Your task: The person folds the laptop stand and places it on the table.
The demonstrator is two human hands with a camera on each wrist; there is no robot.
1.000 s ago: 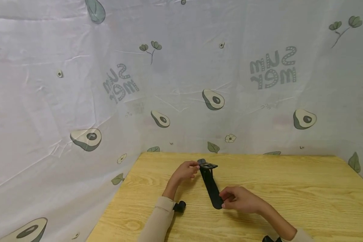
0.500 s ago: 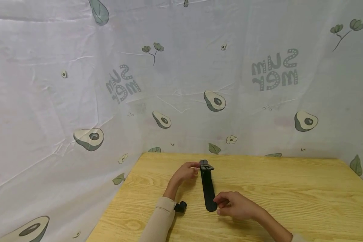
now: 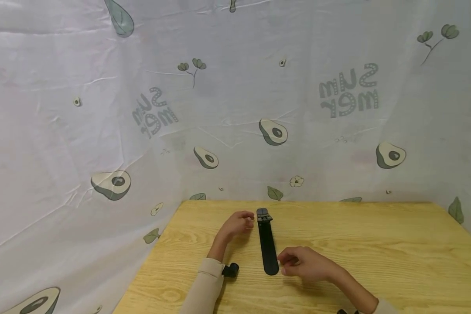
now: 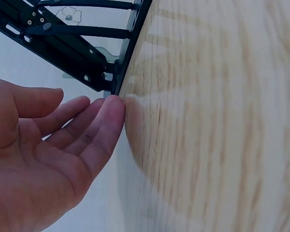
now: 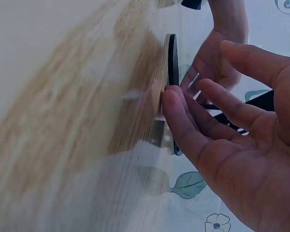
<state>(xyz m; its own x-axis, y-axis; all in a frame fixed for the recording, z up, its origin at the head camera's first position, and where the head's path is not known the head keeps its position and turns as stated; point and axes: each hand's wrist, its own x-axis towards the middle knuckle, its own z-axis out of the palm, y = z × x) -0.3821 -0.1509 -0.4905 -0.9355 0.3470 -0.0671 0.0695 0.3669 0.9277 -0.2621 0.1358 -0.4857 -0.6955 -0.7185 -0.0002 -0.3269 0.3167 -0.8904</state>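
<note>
Both grips slack and holding nothing: left hand [image 3: 237, 223] and right hand [image 3: 306, 266] flank a black folding stand [image 3: 267, 244] flat on the wooden desk [image 3: 377, 253]; avocado-print sheets [image 3: 82, 131] behind

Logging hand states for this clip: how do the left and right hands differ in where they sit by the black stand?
The left hand sits by the stand's far, hinged end; the right hand sits by its near, rounded end. The left hand lies left of the stand, the right hand to its right. Both are open with relaxed fingers, neither gripping the stand, which lies flat on the table.
</note>
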